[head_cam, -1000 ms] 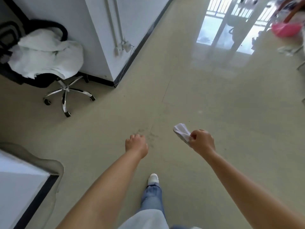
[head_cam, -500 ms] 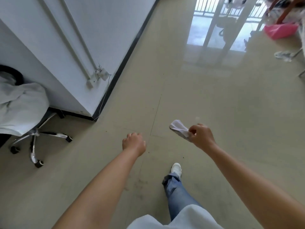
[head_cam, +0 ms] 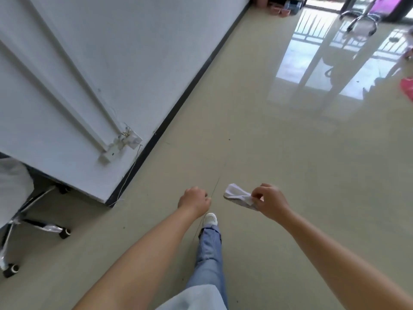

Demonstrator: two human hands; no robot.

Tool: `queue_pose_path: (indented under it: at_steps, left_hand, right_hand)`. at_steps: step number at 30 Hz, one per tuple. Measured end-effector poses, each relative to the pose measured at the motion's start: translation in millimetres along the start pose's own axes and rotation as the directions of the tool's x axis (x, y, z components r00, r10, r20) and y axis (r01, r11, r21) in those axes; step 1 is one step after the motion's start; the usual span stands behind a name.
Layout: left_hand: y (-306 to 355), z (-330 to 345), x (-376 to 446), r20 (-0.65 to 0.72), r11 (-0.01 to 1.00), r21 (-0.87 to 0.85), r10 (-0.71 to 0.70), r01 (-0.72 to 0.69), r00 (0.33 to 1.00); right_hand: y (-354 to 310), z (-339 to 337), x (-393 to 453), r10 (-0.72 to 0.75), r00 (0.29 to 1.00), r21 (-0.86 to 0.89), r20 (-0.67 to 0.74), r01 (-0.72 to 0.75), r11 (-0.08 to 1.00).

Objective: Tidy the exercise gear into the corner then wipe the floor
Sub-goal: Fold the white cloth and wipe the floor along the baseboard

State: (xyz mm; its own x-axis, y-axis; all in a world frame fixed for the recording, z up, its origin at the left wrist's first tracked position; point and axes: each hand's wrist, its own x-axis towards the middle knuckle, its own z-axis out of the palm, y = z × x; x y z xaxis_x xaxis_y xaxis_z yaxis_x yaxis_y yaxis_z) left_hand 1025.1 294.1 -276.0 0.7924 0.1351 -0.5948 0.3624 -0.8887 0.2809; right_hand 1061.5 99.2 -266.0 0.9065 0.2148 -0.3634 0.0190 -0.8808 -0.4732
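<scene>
My right hand [head_cam: 269,203] pinches a small white folded cloth [head_cam: 238,194] that sticks out to the left, held in the air above the beige floor [head_cam: 279,153]. My left hand [head_cam: 194,201] is a curled fist holding nothing, just left of the cloth. Both arms reach forward over my leg in blue jeans and white shoe [head_cam: 210,219]. At the far corner by the wall lie small pink and dark items [head_cam: 283,8], too small to identify.
A white wall corner with black skirting [head_cam: 178,104] juts in at left, with a loose socket and wires [head_cam: 125,142]. An office chair base [head_cam: 33,229] stands at lower left. Another chair base [head_cam: 362,21] and a pink object [head_cam: 407,87] sit far right.
I have walked forward along the wall; the chair slid to the lower left and the far corner came into view. My right hand keeps the cloth; my left stays curled.
</scene>
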Motion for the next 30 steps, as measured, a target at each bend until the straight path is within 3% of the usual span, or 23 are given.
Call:
queue_pose_path:
  at_steps: [8,16,23,30]
  left_hand:
    - [66,-119,188,0.022,0.994,-0.107,-0.010,0.012,1.000]
    - [128,-204,352,0.024,0.995,0.037,-0.098,0.097,0.995]
    - [170,-261,479,-0.041,0.960,-0.051,-0.277,0.274,0.960]
    - [156,-277,566,0.067,0.864,-0.216,-0.451,0.455,0.890]
  right_hand:
    - [-17,-93,206,0.036,0.999,-0.016,0.021,-0.036,0.999]
    - [1,-173,414,0.015,0.999,-0.067,0.035,-0.013,0.998]
    - [-7,-221,602,-0.118,0.968,-0.132,0.221,0.149,0.980]
    - [-39,-217,756,-0.135,0.903,-0.309,0.409,0.277,0.910]
